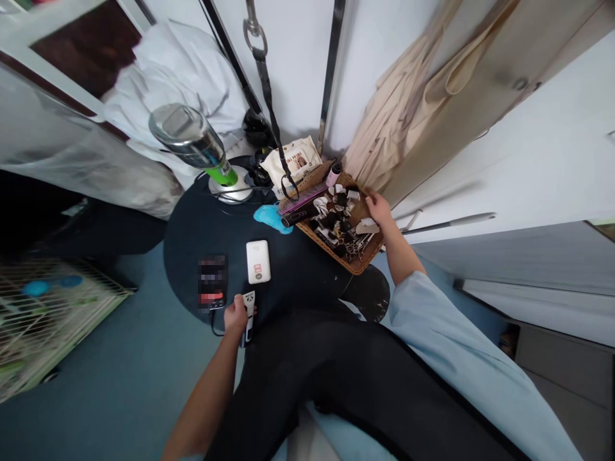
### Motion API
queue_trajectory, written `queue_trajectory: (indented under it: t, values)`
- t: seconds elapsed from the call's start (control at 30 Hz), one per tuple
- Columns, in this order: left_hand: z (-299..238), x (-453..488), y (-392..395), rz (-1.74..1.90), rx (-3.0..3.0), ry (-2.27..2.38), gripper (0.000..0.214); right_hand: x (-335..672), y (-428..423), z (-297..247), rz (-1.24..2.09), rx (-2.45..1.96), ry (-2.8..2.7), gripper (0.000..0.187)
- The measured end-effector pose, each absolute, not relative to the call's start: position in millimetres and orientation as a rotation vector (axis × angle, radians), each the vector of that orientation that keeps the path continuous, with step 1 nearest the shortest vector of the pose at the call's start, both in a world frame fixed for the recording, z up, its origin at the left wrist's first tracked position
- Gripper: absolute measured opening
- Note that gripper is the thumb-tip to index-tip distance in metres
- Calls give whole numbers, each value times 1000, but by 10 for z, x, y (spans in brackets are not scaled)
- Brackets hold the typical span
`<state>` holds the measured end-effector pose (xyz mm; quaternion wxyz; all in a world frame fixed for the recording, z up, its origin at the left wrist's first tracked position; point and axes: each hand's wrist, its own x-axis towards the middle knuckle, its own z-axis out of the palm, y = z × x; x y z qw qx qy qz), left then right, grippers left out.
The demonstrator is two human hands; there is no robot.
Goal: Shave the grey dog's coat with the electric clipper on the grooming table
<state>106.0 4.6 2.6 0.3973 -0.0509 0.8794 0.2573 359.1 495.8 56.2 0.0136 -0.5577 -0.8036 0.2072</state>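
Observation:
My left hand [235, 315] is closed around a slim white and dark hair clipper [249, 301] at the near edge of a round black table [298, 269]. On the right, my right hand [378, 208] grips the far right rim of a brown wicker basket [353, 266]. Scissors [356, 248], clipper guard combs [330, 221] and other small grooming tools fill the basket. A purple comb [303, 198] and a black clipper-like tool [298, 215] lie along its left side, with a pink bottle [333, 173] behind them. My right fingertips are partly hidden at the rim.
A white power bank [258, 261] and a blurred-out phone [213, 282] lie on the table. A blue cloth [273, 219], a wipes pack [293, 163] and a silver-topped dryer [187, 137] stand further back. Straps [269, 96] hang over the basket. A wire cage [52, 320] is at left.

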Motion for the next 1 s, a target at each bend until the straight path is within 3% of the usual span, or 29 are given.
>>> queue_trajectory:
  t: [0.17,0.33,0.6,0.77,0.93,1.0]
  values:
    - [135,1074,104,637,-138,2232,56,3889,4669,426,824,-1939,-2547,53]
    - [103,1071,84,645,-132,2245,56,3841,4700,303,855,-1942,-2359,24]
    - [29,1059,41,637,-110,2242,57,3744,4733,418,908,-1838,-2142,44]
    - [96,1076,91,642,-129,2242,55,3782,4162,389,809,-1583,-2787,58]
    - [89,1081,90,656,-139,2235,55,3717,3938,289,817,-1626,-2854,40]
    - [43,1073,65,676,-151,2222,54,3696,3943,266,812,-1648,-2831,41]
